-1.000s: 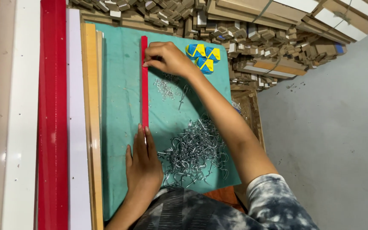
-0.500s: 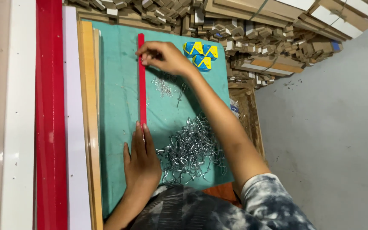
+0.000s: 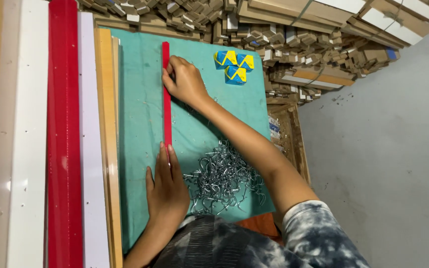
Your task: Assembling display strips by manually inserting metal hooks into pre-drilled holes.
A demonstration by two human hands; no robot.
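Red strip (image 3: 166,94) unmoved, both hands pressing, wire hooks (image 3: 222,178) beside

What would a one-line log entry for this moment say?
left hand: flat on near end of thin red strip | right hand: at far end | surface: teal cloth | nearby: pile of silver metal hooks

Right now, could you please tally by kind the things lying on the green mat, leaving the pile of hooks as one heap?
Thin red strip: 1
Blue and yellow small boxes: 3
Heap of metal hooks: 1
Hands resting on the green mat: 2, left hand and right hand
Total: 7
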